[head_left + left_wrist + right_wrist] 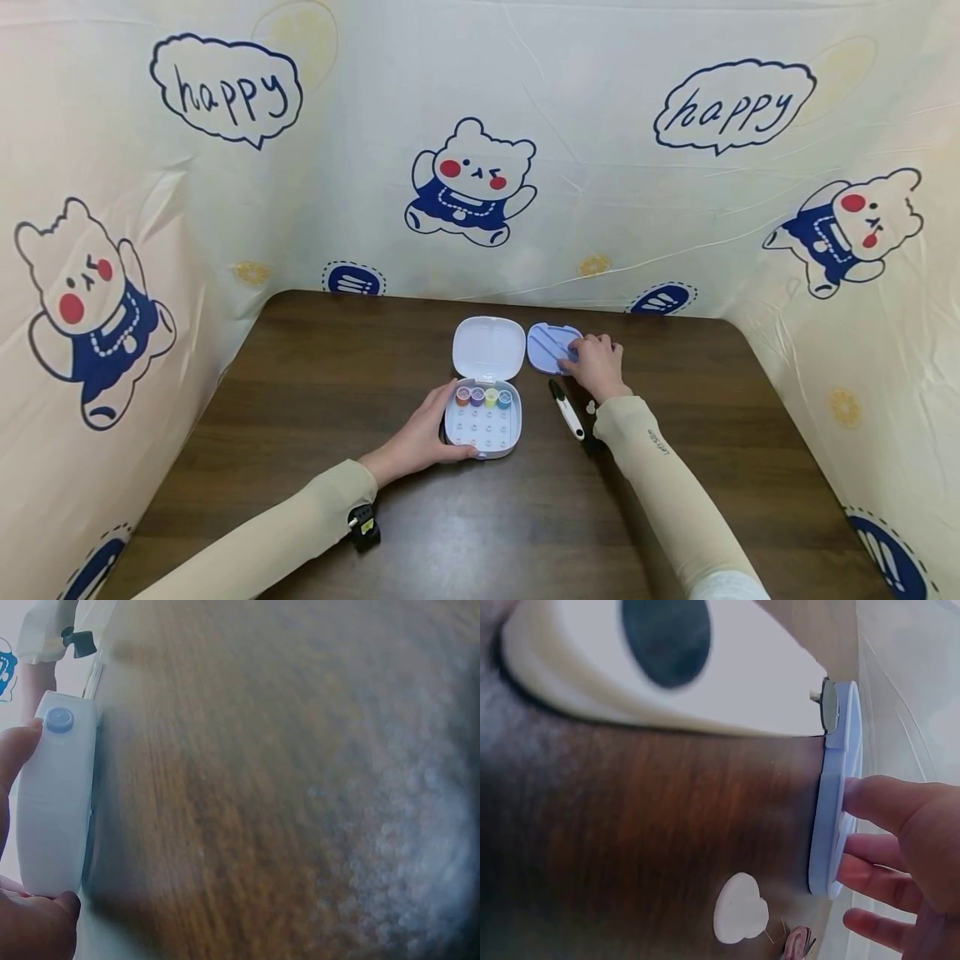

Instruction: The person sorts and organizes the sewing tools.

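1. At the near left edge of the open pale-blue plastic sewing box (483,423), the left hand (422,437) grips its side.
2. Inside, four coloured thread spools (483,397) fill the far row; other pegs stand bare.
3. Right of the box, a black-and-white thread snipper (566,408) lies untouched.
4. Beyond that, the right hand (597,363) rests straight fingers on a lavender ridged insert tray (550,346), not yet fitted in.

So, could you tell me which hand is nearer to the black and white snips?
Right. The right hand rests on the lilac tray just beyond the snips; the left hand grips the box across from them.
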`<state>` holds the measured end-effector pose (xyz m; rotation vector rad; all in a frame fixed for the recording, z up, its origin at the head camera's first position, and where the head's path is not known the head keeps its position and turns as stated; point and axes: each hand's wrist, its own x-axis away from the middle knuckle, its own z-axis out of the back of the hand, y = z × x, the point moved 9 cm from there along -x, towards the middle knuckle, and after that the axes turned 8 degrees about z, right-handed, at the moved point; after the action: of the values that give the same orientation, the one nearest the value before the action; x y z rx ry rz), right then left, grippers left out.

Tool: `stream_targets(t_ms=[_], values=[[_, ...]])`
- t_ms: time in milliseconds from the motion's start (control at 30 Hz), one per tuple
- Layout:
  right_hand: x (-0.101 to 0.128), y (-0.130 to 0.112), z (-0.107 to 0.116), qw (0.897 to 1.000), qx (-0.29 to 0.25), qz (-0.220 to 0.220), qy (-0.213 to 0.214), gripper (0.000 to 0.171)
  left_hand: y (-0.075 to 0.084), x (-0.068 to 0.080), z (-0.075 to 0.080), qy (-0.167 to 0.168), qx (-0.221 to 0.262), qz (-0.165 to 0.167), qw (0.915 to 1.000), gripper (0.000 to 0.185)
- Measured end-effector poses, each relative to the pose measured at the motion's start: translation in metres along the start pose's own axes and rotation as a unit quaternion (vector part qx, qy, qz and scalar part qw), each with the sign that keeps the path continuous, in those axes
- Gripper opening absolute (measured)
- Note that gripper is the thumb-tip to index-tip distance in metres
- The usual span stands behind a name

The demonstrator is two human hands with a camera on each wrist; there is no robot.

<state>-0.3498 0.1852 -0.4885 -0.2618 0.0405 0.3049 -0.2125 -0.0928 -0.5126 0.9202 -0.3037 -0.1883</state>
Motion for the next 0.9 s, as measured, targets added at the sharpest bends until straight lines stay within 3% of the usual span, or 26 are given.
stream_targets(t_ms=[167,367,900], values=[[0.003,0.0,0.0,1.0,-0.002,0.006,0.011,0.041,0.002,0.001,0.0,0.006,0.0,-0.012,0.9999,0.121],[0.007,-0.002,0.001,1.0,-0.006,0.005,0.013,0.042,0.001,0.001,-0.001,-0.002,0.0,-0.003,1.0,0.122],[0.026,-0.016,0.019,0.999,-0.002,0.024,0.037,0.043,0.002,0.0,0.0,0.005,0.001,-0.013,0.9999,0.121]])
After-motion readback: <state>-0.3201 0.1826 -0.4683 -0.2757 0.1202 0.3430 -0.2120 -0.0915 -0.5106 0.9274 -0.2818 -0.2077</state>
